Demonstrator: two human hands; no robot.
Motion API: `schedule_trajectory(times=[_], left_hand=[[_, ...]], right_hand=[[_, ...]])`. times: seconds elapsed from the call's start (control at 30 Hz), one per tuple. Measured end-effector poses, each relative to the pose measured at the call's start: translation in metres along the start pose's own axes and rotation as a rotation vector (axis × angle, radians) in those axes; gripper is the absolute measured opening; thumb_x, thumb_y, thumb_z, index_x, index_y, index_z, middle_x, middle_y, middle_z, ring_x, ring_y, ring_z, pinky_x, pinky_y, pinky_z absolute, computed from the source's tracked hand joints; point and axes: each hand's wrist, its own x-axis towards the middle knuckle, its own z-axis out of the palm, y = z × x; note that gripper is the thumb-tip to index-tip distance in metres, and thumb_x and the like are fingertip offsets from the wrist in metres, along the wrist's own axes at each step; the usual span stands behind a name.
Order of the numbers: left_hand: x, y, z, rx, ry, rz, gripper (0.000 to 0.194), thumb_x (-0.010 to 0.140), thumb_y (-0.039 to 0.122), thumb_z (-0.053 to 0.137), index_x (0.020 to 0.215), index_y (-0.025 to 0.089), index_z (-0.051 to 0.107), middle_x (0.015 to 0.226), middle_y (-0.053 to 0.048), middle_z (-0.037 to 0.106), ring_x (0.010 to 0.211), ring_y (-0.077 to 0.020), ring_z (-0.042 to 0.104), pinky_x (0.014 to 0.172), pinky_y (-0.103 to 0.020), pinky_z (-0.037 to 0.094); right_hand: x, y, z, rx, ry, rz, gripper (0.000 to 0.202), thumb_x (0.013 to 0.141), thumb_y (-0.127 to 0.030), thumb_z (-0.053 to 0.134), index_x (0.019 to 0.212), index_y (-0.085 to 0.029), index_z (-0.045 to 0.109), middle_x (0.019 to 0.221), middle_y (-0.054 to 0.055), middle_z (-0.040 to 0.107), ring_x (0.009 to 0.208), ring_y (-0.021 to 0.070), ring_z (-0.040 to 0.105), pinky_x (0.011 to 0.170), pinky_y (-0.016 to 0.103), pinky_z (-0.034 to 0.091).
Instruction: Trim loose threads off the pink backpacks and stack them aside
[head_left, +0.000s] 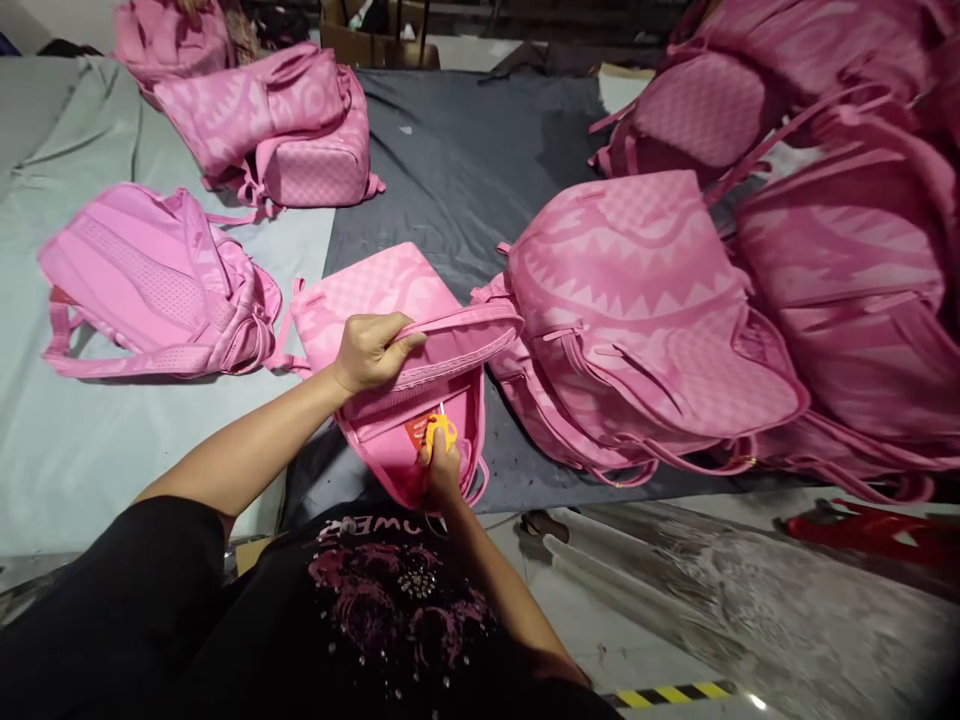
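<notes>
A small pink backpack (375,285) lies in front of me with its main compartment unzipped. My left hand (375,352) is closed on the zippered edge of its opening and holds that side up. Inside the opening, my right hand (442,465) grips a yellow-handled tool (439,432); it looks like small scissors or snips, and its tip points away from me. Beside the tool, a red-orange label (417,430) shows against the pink lining. The fingertips of my right hand are partly hidden by the tool.
A larger pink backpack (615,290) touches the small one on the right, with more pink bags (847,280) beyond. Another backpack (150,280) lies at left, and stacked ones (255,120) sit behind. Grey cloth (480,150) covers the table. Plastic-wrapped material (720,570) is below its front edge.
</notes>
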Motion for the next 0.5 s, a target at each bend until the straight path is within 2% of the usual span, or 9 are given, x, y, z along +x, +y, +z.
schedule_trajectory(times=[0.07, 0.2, 0.3, 0.4, 0.47, 0.5], left_hand=[[0.004, 0.003, 0.005, 0.025, -0.071, 0.044, 0.04, 0.096, 0.044, 0.046, 0.068, 0.018, 0.058, 0.049, 0.002, 0.051, 0.043, -0.0103, 0.048, 0.049, -0.024, 0.033], [0.007, 0.005, 0.016, 0.055, -0.202, 0.017, 0.051, 0.097, 0.055, 0.036, 0.065, 0.02, 0.056, 0.048, 0.0, 0.049, 0.044, -0.0128, 0.048, 0.05, -0.027, 0.033], [0.011, 0.0, 0.022, 0.064, -0.282, -0.02, 0.055, 0.097, 0.057, 0.031, 0.063, 0.021, 0.055, 0.048, -0.001, 0.049, 0.045, -0.0139, 0.05, 0.052, -0.028, 0.034], [0.016, 0.003, 0.025, 0.041, -0.392, -0.007, 0.054, 0.096, 0.057, 0.032, 0.061, 0.021, 0.053, 0.05, -0.002, 0.05, 0.049, -0.0148, 0.052, 0.054, -0.029, 0.036], [0.012, 0.021, 0.024, -0.002, -0.432, -0.006, 0.049, 0.095, 0.054, 0.037, 0.064, 0.021, 0.056, 0.055, -0.003, 0.055, 0.054, -0.0161, 0.055, 0.058, -0.03, 0.04], [0.006, 0.037, 0.022, -0.05, -0.443, -0.007, 0.045, 0.095, 0.051, 0.039, 0.067, 0.021, 0.058, 0.058, -0.004, 0.057, 0.057, -0.0166, 0.056, 0.06, -0.031, 0.042]], right_hand=[[0.0, -0.003, -0.003, -0.061, 0.017, 0.027, 0.051, 0.086, -0.069, 0.04, 0.064, -0.023, 0.041, 0.047, -0.005, 0.037, 0.041, 0.0099, 0.034, 0.038, 0.022, 0.03], [-0.003, -0.009, -0.001, -0.278, -0.077, 0.092, 0.046, 0.093, -0.061, 0.031, 0.073, -0.022, 0.045, 0.049, -0.004, 0.038, 0.043, 0.0108, 0.036, 0.04, 0.022, 0.034], [-0.003, -0.025, -0.011, -0.413, -0.15, 0.128, 0.033, 0.094, -0.049, 0.041, 0.083, -0.02, 0.051, 0.055, -0.004, 0.046, 0.046, 0.0096, 0.042, 0.044, 0.019, 0.037], [0.01, -0.067, -0.033, -0.643, -0.219, 0.208, 0.034, 0.095, -0.046, 0.046, 0.082, -0.016, 0.056, 0.051, -0.003, 0.049, 0.044, 0.0095, 0.046, 0.044, 0.018, 0.037], [0.028, -0.106, -0.047, -0.867, -0.261, 0.258, 0.04, 0.092, -0.049, 0.053, 0.085, -0.01, 0.06, 0.048, -0.001, 0.052, 0.043, 0.0106, 0.051, 0.046, 0.019, 0.039], [0.039, -0.126, -0.051, -0.941, -0.235, 0.252, 0.04, 0.09, -0.046, 0.059, 0.085, -0.006, 0.06, 0.049, -0.001, 0.053, 0.045, 0.0103, 0.054, 0.048, 0.018, 0.039]])
